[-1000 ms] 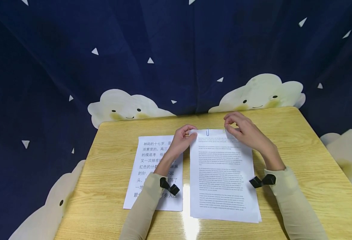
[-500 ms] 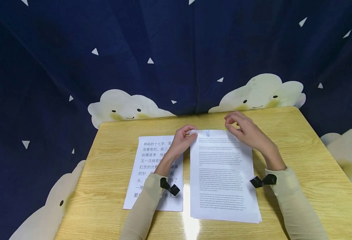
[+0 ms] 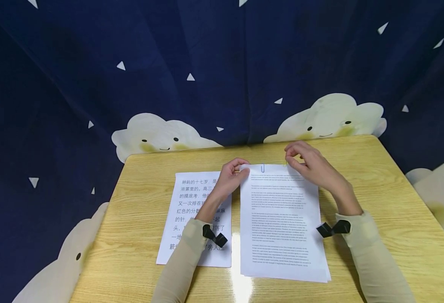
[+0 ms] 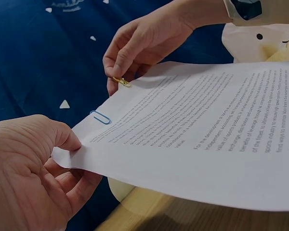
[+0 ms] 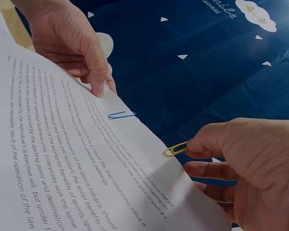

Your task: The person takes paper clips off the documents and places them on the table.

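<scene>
My left hand (image 3: 230,176) pinches the top left corner of a stack of printed sheets (image 3: 278,227), thumb on top and fingers beneath. A blue paper clip (image 5: 121,115) sits on the stack's top edge, between my two hands. Farther right along that edge, my right hand (image 3: 313,166) pinches a yellow paper clip (image 5: 176,149) between thumb and forefinger. The yellow clip's rounded end lies over the paper's face in the right wrist view; its other end is partly covered by the fingertips. In the wrist views, the top of the stack is lifted.
A second stack of sheets (image 3: 199,252), printed with large Chinese characters, lies left of the held stack, partly under my left forearm. Both lie on a wooden table (image 3: 131,244). Behind the table hangs a dark blue curtain (image 3: 222,75) with white triangles and clouds.
My right hand and the yellow paper clip have shifted very slightly to the right along the top edge. The left hand keeps its grip on the corner.
</scene>
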Motion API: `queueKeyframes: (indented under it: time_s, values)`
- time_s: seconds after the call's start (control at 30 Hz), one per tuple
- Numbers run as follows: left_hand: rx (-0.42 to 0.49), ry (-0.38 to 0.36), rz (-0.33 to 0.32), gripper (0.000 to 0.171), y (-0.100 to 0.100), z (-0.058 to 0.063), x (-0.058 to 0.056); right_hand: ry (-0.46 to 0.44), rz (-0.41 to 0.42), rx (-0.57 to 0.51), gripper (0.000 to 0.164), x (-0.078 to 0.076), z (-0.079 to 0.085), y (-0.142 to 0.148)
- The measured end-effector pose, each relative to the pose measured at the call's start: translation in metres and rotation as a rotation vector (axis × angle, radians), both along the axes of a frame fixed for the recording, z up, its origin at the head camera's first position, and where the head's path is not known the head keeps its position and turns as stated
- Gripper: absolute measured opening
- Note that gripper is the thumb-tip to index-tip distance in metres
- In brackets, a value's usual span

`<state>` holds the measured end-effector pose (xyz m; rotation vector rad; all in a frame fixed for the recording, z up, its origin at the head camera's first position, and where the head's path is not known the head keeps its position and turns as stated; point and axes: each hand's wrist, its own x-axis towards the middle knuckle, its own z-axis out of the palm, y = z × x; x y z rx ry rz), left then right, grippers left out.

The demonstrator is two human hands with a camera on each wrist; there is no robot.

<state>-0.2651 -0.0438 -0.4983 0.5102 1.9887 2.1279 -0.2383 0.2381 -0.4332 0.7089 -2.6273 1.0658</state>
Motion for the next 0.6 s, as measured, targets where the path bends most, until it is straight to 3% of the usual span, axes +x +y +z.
queueKeyframes:
  time_s: [0.6]
  values:
    - [-0.017, 0.006, 0.011, 0.017, -0.0007, -0.0015, 0.0007, -0.023, -0.033, 0.0, 0.004, -0.0002, 0.004, 0.0085]
